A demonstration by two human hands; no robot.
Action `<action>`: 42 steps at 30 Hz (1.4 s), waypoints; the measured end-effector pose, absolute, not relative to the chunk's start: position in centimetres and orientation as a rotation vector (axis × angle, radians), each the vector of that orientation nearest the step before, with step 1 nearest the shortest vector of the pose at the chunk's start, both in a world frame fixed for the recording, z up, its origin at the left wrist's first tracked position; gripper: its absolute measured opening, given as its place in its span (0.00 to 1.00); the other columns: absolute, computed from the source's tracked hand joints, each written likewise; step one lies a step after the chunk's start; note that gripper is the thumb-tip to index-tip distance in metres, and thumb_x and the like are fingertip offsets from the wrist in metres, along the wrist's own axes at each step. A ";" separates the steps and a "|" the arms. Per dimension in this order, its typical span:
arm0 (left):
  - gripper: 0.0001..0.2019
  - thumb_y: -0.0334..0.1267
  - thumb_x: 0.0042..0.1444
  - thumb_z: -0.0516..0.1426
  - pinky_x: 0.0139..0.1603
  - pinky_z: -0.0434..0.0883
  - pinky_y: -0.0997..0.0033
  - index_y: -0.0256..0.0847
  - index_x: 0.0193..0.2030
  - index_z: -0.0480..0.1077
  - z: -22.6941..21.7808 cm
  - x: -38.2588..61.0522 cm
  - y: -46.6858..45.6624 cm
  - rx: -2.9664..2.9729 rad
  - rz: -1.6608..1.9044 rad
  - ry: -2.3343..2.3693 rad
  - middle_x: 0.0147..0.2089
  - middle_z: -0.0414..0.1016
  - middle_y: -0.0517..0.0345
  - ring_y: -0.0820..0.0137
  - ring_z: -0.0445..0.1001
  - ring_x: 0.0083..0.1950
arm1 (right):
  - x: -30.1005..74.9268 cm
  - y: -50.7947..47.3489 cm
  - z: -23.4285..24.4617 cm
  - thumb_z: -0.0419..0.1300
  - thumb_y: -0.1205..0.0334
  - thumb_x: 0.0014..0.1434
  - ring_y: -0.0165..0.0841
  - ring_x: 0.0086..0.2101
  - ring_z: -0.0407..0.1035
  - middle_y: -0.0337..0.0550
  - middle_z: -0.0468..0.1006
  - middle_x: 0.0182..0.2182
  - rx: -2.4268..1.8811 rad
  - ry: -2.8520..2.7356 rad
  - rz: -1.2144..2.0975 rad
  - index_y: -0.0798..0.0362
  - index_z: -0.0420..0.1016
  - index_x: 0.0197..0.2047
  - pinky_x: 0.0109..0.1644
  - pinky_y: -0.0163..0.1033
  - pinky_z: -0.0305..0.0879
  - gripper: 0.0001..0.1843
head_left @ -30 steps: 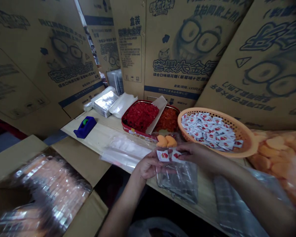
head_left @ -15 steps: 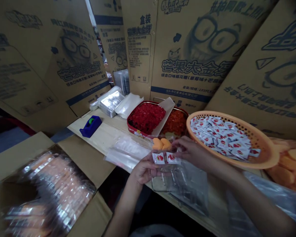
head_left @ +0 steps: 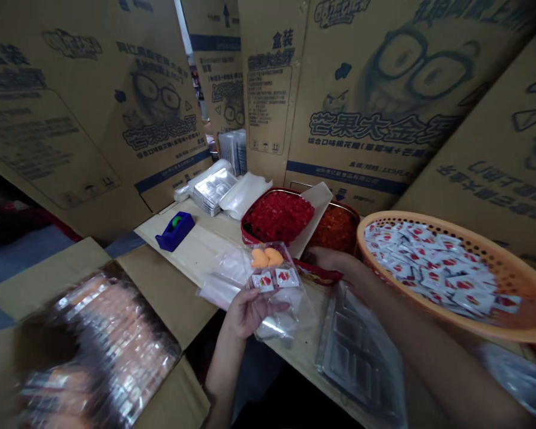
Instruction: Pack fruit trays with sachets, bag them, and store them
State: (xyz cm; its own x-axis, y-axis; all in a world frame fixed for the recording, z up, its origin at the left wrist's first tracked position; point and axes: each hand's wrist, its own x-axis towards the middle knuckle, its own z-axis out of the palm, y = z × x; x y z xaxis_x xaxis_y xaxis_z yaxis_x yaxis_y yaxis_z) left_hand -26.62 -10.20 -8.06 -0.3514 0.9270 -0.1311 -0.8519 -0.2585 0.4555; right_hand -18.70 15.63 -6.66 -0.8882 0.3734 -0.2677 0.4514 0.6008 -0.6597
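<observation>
My left hand (head_left: 250, 311) grips a clear plastic tray (head_left: 279, 325) by its near side, thumb on top. In its far compartment lie orange heart-like pieces (head_left: 267, 257), and below them two small white sachets (head_left: 286, 277) with red print sit side by side. My right hand (head_left: 328, 258) reaches to the near part of a tin of orange-red small pieces (head_left: 336, 229); its fingertips are hidden. Left of that is a tin heaped with red small pieces (head_left: 279, 214), a white sheet (head_left: 315, 211) standing between them.
An orange perforated basket (head_left: 524, 325) of sachets stands at right. Stacked clear trays (head_left: 361, 351) lie near the bench edge. A blue tape dispenser (head_left: 175, 231) and clear bags (head_left: 226, 277) are left; an open carton (head_left: 192, 381) holds packed trays. Tall cartons (head_left: 361, 89) wall the back.
My right hand has left the sachets and moved to the orange-red tin. The left hand has drawn the filled tray left, away from the stacked trays.
</observation>
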 end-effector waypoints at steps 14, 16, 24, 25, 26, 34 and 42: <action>0.24 0.28 0.47 0.56 0.51 0.66 0.44 0.42 0.53 0.65 -8.0 -28.3 -9.7 0.140 1.953 0.516 0.46 0.75 0.51 0.56 0.74 0.48 | -16.6 17.3 -3.5 0.61 0.62 0.47 0.26 0.21 0.64 0.37 0.72 0.23 1.133 2.660 -1.394 0.53 0.69 0.30 0.22 0.30 0.61 0.06; 0.23 0.28 0.47 0.56 0.50 0.67 0.46 0.42 0.52 0.65 -8.0 -28.3 -9.6 0.134 1.958 0.510 0.45 0.76 0.51 0.57 0.74 0.47 | -16.1 16.9 -2.2 0.64 0.58 0.45 0.26 0.21 0.64 0.37 0.72 0.23 1.166 2.622 -1.550 0.53 0.69 0.30 0.23 0.31 0.62 0.11; 0.21 0.29 0.46 0.57 0.51 0.67 0.48 0.39 0.49 0.67 -8.1 -28.3 -8.9 0.138 1.938 0.517 0.41 0.77 0.51 0.59 0.75 0.44 | -16.2 10.1 1.4 0.60 0.62 0.45 0.28 0.23 0.64 0.37 0.72 0.23 0.655 2.631 -1.508 0.52 0.72 0.29 0.24 0.31 0.59 0.06; 0.21 0.29 0.46 0.57 0.51 0.67 0.49 0.40 0.49 0.67 -8.1 -28.3 -8.9 0.142 1.942 0.511 0.41 0.77 0.51 0.59 0.75 0.44 | -16.4 9.3 1.3 0.59 0.64 0.46 0.28 0.23 0.64 0.37 0.71 0.23 0.578 2.679 -1.395 0.52 0.72 0.29 0.24 0.31 0.58 0.04; 0.21 0.28 0.46 0.56 0.50 0.68 0.49 0.40 0.49 0.67 -8.1 -28.3 -8.8 0.145 1.947 0.504 0.41 0.77 0.52 0.60 0.75 0.44 | -16.6 8.7 1.0 0.58 0.66 0.46 0.28 0.24 0.64 0.37 0.72 0.23 0.507 2.735 -1.264 0.52 0.73 0.28 0.25 0.31 0.58 0.04; 0.21 0.27 0.46 0.56 0.51 0.68 0.48 0.40 0.50 0.67 -8.2 -28.5 -8.8 0.147 1.950 0.486 0.42 0.77 0.52 0.60 0.76 0.44 | -17.2 8.4 0.5 0.56 0.71 0.49 0.32 0.32 0.68 0.42 0.75 0.32 0.284 2.895 -0.771 0.52 0.79 0.34 0.35 0.33 0.61 0.12; 0.21 0.29 0.45 0.57 0.54 0.65 0.45 0.41 0.49 0.67 -8.1 -28.3 -8.6 0.127 1.940 0.523 0.41 0.76 0.53 0.61 0.75 0.44 | -17.4 6.8 3.1 0.59 0.61 0.49 0.30 0.28 0.67 0.39 0.74 0.27 0.448 2.719 -1.390 0.53 0.77 0.32 0.31 0.33 0.63 0.08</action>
